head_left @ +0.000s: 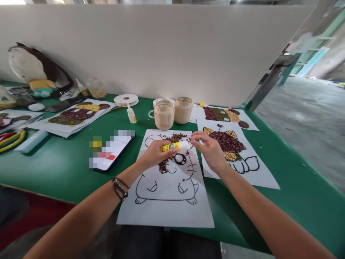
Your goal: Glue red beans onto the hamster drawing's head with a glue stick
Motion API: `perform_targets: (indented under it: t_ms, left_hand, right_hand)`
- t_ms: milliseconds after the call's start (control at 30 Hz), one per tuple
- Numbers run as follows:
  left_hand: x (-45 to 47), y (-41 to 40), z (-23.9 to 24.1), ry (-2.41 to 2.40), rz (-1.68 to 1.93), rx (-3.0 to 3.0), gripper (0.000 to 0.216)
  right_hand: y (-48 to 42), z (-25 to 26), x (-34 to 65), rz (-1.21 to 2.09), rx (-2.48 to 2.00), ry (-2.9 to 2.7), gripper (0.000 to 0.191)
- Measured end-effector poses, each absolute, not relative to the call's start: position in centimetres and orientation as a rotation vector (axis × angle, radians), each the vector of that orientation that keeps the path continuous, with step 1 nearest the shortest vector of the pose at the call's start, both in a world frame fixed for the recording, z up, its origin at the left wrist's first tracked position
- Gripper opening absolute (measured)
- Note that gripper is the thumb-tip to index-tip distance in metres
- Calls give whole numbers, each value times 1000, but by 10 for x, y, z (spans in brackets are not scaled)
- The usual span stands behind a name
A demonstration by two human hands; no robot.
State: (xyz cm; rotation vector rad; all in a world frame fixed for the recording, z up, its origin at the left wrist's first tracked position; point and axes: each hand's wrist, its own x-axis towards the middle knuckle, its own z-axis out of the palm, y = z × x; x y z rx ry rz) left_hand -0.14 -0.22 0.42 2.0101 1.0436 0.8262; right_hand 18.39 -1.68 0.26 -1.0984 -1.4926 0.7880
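My left hand (155, 154) is wrapped around a yellow and white glue stick (172, 146), held level over the drawing. The white end of the stick points right, towards my right hand (208, 147). Thumb and forefinger of that hand are brought together in a pinch beside this end; what they hold, if anything, is too small to make out. Beneath both hands lies a white sheet (167, 214) with a black outline of a round animal. Small dark red beans (163, 166) cover part of its head and face, partly hidden by my left hand and the stick.
Two cloudy jars (164, 117) stand behind the sheet, near a small glue bottle (131, 114) and a ribbon spool (125, 99). A phone (114, 153) lies left. Bean-covered pictures (226, 142) lie right; scissors (13, 140) at far left. A white partition (161, 50) borders the green table.
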Motion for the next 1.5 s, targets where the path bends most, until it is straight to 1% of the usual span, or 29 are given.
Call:
perform_targets:
  t_ms: [133, 267, 367, 533, 600, 733, 833, 967, 1067, 1200, 1267, 1367, 1500]
  left_hand:
    - [-3, -1, 3, 1170, 760, 2197, 32]
    - [-6, 2, -1, 1276, 706, 2418, 39]
    - [-9, 5, -1, 1336, 686, 2480, 43]
    - [-14, 8, 2, 1470, 718, 2479, 46]
    - [-16, 8, 2, 1514, 730, 2466, 46]
    - [-16, 8, 2, 1540, 735, 2454, 42]
    - [-15, 8, 1, 1547, 759, 2428, 39]
    - [-14, 8, 1, 1483, 850, 2312, 37]
    - [-11, 7, 0, 1346, 932, 2074, 34]
    - [-4, 6, -1, 1079, 931, 1802, 23]
    - [-2, 6, -2, 1021, 944, 1734, 21]
    - [-1, 6, -3, 982, 939, 1714, 20]
    - [-3, 7, -4, 1042, 916, 1837, 16]
  right_hand:
    - [-14, -3, 184, 988, -1043, -1370, 7]
    - [-14, 0, 185, 1105, -944, -1255, 8]
    - [-15, 2, 183, 1109, -961, -1272, 6]
    - [-16, -1, 178, 1060, -1134, -1384, 7]
    - [-17, -1, 177, 1020, -1222, -1486, 1]
    - [-17, -3, 176, 946, -1323, -1632, 10]
    - [-18, -4, 176, 981, -1301, -1654, 5]
    - [-20, -7, 176, 1046, -1260, -1690, 9]
    - [-21, -10, 174, 1054, -1203, -1745, 8]
    - [-23, -10, 170, 1025, -1184, -1795, 18]
    - [-24, -9, 168, 1018, -1200, -1802, 20]
    - [-26, -7, 166, 1025, -1204, -1802, 20]
    - [-27, -7, 165, 1059, -1185, -1774, 18]
